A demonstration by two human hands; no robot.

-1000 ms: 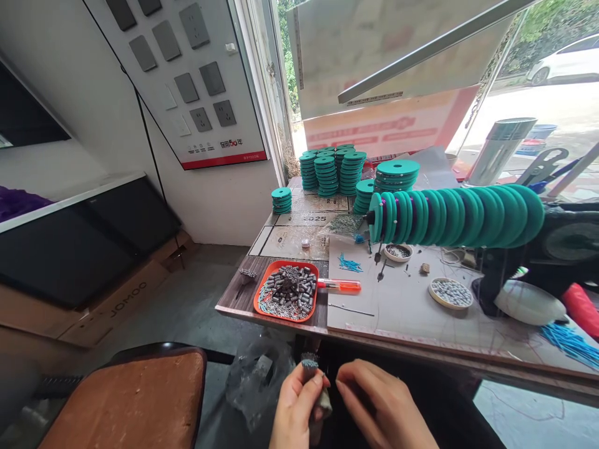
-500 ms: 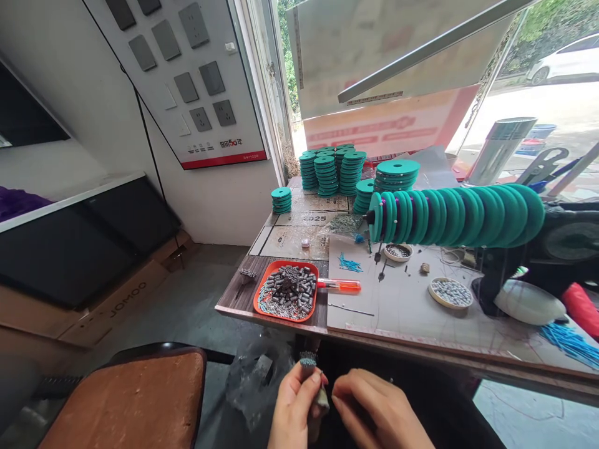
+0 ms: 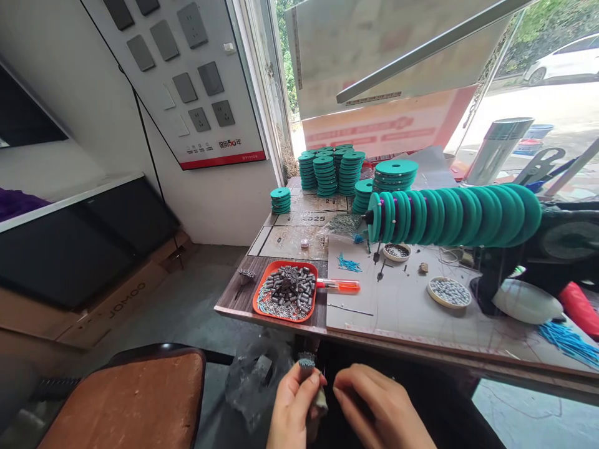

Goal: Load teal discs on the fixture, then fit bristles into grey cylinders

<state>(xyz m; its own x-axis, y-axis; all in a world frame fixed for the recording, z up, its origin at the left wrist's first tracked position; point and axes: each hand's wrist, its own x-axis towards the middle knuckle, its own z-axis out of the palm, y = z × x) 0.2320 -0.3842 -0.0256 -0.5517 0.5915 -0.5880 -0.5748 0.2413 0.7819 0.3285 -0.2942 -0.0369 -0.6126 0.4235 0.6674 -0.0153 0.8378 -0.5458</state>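
Observation:
My left hand (image 3: 291, 404) is closed round a small bundle of thin grey-blue pieces (image 3: 307, 360), whose ends stick up above the thumb. Below the thumb a pale, beige-grey bit (image 3: 321, 402) shows; I cannot tell what it is. Close by on the right is my right hand (image 3: 381, 405), its fingers curled together and apart from the left hand. What its fingertips hold, if anything, is hidden. Beyond both hands, at the table edge, an orange tray (image 3: 256, 307) contains dark metal cylinders and small shiny metal pieces.
An orange-handled tool (image 3: 344, 286) lies beside the tray. Green discs (image 3: 453, 216) line a spindle at right, with further stacks of green discs (image 3: 326, 174) behind. A round dish (image 3: 449, 304) holds grey pieces. Left of me stands a brown-seated chair (image 3: 126, 399); a plastic bag (image 3: 253, 380) hangs below the table.
My right hand has shifted very slightly right, away from the left hand. The left hand keeps its grip on the bundle. The view has drifted a little.

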